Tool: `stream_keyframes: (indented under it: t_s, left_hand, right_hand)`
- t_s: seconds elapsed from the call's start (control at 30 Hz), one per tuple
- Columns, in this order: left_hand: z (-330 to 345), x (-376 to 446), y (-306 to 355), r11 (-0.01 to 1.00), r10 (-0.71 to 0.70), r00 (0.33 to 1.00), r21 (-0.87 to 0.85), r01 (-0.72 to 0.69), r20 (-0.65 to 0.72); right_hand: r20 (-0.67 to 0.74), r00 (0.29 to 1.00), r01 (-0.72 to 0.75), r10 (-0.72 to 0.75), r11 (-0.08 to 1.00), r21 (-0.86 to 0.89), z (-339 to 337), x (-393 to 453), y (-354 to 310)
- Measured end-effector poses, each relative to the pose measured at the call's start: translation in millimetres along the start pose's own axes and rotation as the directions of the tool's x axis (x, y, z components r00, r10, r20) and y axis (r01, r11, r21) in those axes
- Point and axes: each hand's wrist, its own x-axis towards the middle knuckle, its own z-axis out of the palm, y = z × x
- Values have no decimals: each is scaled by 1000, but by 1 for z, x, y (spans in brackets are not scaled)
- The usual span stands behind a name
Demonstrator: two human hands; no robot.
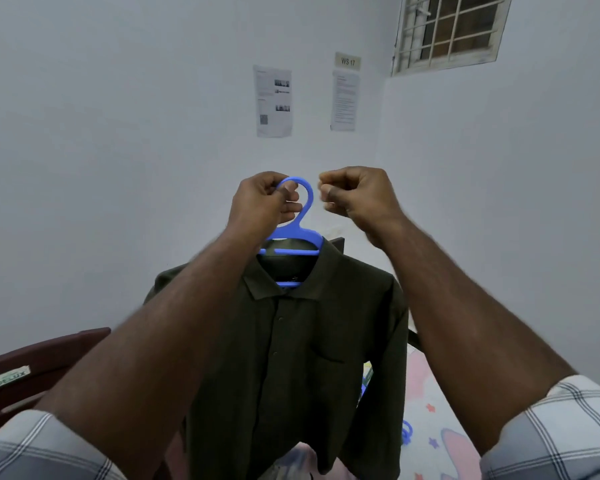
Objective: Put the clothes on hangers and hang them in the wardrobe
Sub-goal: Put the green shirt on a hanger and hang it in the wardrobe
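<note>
White walls are filling the background, two paper sheets (273, 100) hanging well above the blue hanger (300, 233). The left hand (265, 200) is gripping that hanger's hook, fingers curled round it, holding it up. A dark green shirt (298, 358) is draping from the hanger. Just right of the hook, the right hand (355, 195) is hovering, fingers curled, holding nothing.
</note>
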Motion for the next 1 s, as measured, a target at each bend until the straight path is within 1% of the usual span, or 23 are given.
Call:
stream_keyframes:
  t_s: [0.03, 0.1, 0.17, 0.27, 0.37, 0.57, 0.63, 0.7, 0.73, 0.77, 0.83, 0.87, 0.97, 1.0]
  left_hand:
    - [-5, 0, 1, 999, -18, 1000, -52, 18, -1]
    - [-17, 1, 0, 990, -50, 999, -130, 48, -13]
    - [-30, 2, 0, 985, -74, 997, -161, 67, -32]
    - [-43, 2, 0, 978, -95, 994, -190, 84, -48]
    - [-50, 1, 3, 973, -110, 993, -211, 97, -48]
    - [-60, -1, 4, 975, -117, 990, -199, 101, -74]
    - [-67, 0, 5, 979, -110, 990, -182, 93, -85]
    - [-74, 3, 8, 979, -99, 991, -187, 81, -92]
    - [-76, 4, 9, 978, -95, 991, -193, 76, -94]
    - [-76, 5, 11, 978, -92, 991, -194, 72, -96]
    - [-73, 5, 13, 981, -90, 991, -180, 71, -96]
    - [-69, 4, 14, 981, -89, 992, -181, 72, -91]
    - [-52, 1, 18, 972, -85, 994, -224, 67, -71]
    - [-46, 0, 18, 969, -85, 995, -238, 68, -60]
  right_hand:
    - [-7, 1000, -19, 19, 999, -36, -10, -2, 9]
    - [-28, 997, -81, 77, 980, -183, -33, -11, 33]
    - [-53, 986, -168, 160, 940, -296, -53, -27, 58]
    - [-15, 963, -259, 269, 907, -334, -65, -52, 85]
    - [45, 950, -278, 310, 901, -333, -62, -65, 93]
    - [8, 968, -213, 251, 838, -502, -56, -65, 89]
    - [-25, 981, -178, 192, 845, -505, -63, -59, 84]
    - [-111, 988, -148, 108, 874, -463, -73, -52, 77]
    - [-127, 988, -132, 83, 880, -455, -77, -49, 73]
    - [-100, 992, -118, 80, 873, -474, -80, -47, 71]
    - [-4, 992, -108, 127, 822, -559, -85, -45, 70]
    - [6, 989, -114, 145, 801, -588, -88, -44, 69]
    - [-60, 989, -147, 138, 810, -567, -94, -40, 63]
    - [-53, 992, -126, 116, 827, -549, -91, -38, 58]
